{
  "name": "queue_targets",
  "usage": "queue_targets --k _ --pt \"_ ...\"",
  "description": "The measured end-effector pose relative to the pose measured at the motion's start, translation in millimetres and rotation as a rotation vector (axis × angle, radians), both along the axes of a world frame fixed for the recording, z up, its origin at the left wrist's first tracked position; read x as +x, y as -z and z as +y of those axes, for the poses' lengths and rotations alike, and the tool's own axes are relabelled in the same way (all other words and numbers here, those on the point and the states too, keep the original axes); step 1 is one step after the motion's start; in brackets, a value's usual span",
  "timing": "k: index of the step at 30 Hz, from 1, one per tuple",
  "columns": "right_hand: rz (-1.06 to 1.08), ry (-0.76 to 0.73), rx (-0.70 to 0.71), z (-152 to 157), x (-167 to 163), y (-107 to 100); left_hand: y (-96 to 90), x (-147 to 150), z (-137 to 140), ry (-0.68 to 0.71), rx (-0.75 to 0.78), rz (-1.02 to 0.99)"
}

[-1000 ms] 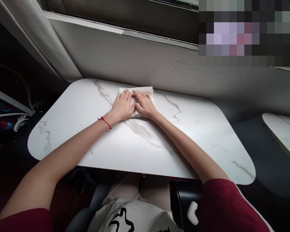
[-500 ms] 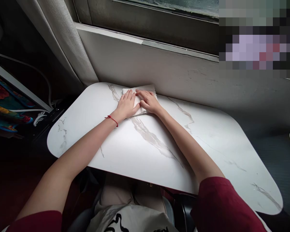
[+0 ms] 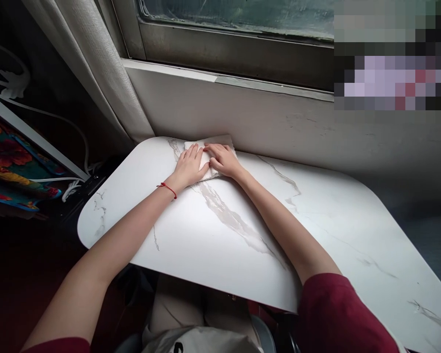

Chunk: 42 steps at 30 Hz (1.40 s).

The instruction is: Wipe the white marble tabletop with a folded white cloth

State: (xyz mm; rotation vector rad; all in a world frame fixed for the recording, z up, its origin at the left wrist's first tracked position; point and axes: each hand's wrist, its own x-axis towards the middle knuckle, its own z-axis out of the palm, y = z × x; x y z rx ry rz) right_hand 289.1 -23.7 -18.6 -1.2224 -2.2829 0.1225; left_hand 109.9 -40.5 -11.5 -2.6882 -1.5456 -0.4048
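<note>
A white folded cloth [image 3: 224,139] lies at the far edge of the white marble-patterned table [image 3: 191,240], close to the wall. My left hand [image 3: 189,164] rests flat on the cloth's left part, its fingers stretched out and thumb apart. On the right part of the cloth lies my right hand [image 3: 223,159], fingers extended leftward and slightly bent, with the thumb spread. Both palms face down, and their fingertips nearly meet. Much of the cloth is hidden under the hands. A red cord bracelet [image 3: 169,189] circles my left wrist.
Behind the table's far edge stands a pale wall [image 3: 264,122] below a window frame [image 3: 224,54]. A light curtain [image 3: 91,59] hangs at the left. Colourful flowered fabric [image 3: 18,162] and white cables are beside the table's left end. The upper right corner is pixelated.
The view has tilted up a little, showing more window. Both hands and the cloth have slid slightly left along the tabletop, and the hands have kept their shape.
</note>
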Motion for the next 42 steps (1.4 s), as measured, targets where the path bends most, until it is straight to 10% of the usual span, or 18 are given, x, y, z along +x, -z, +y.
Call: queue_targets --k 22,42 --pt "-0.351 0.229 0.039 -66 -44 -17 -14.1 -18 -43 0.060 -0.004 0.124" --pt "-0.427 -0.130 0.218 -206 -138 -22 14.9 -94 -248 -0.300 0.166 -0.153"
